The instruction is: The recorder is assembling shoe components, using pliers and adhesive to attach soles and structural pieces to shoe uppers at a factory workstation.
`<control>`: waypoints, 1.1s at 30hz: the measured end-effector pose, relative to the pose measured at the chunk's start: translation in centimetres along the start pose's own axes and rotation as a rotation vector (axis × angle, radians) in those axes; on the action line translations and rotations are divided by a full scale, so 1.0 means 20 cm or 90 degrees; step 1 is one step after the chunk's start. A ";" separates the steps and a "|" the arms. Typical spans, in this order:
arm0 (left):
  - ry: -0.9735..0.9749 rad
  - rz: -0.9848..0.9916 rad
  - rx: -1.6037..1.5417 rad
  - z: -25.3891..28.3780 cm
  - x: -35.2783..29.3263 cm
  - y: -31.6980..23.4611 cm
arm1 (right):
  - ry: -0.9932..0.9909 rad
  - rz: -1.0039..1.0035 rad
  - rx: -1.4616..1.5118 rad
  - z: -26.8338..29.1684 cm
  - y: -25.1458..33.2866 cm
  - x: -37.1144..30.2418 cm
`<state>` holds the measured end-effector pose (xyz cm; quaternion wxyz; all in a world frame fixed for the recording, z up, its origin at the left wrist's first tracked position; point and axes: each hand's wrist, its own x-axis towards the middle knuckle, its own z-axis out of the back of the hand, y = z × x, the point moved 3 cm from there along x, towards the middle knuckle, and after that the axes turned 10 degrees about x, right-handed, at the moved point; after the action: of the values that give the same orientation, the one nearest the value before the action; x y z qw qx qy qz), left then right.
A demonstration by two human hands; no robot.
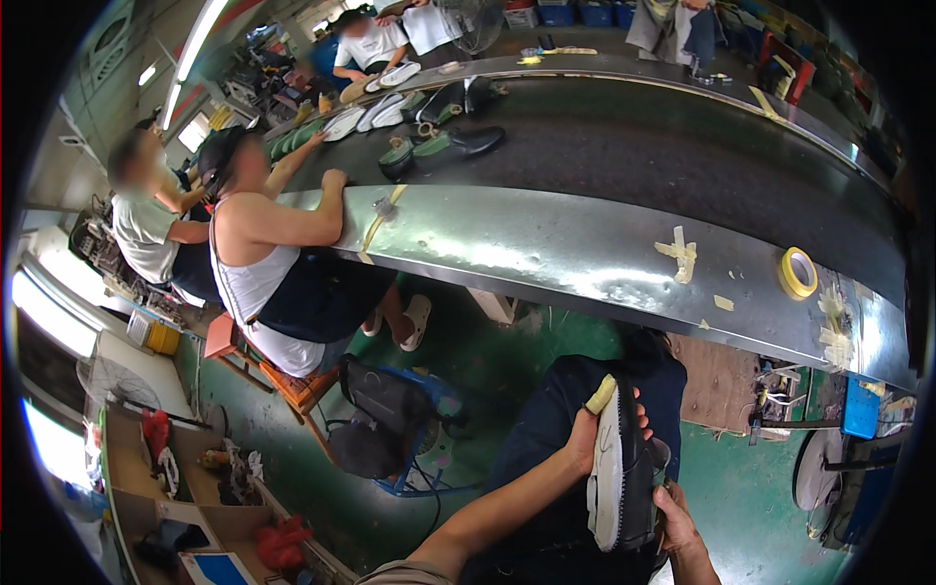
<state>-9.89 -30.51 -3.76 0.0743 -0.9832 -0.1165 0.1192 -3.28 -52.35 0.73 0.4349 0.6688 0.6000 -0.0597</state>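
Over my dark-clad lap I hold a shoe (639,487) on its side, with a black upper and a pale sole facing left. My left hand (585,441) is closed round its far part; the thumb, wrapped in a yellow cover, lies along the sole edge, and fingertips show on the other side. My right hand (675,522) closes on the near right side of the shoe, its thumb against the upper. The other right fingers are mostly hidden, so I cannot tell whether they hold anything more.
A metal-edged bench (546,239) with a dark belt (663,146) runs across ahead. A yellow tape roll (798,273) lies on its edge. Several shoes (448,144) stand on the belt at the left, near a seated person (273,234). A blue-framed chair (400,409) and shelving (214,507) are left.
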 end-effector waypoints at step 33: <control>-0.077 0.053 -0.018 0.15 -0.01 0.10 | -0.085 -0.056 0.021 0.01 -0.08 -0.05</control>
<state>-10.49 -32.06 -6.87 0.0483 -0.9791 -0.0817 0.1799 -4.95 -53.35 0.40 0.4596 0.6437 0.5973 -0.1332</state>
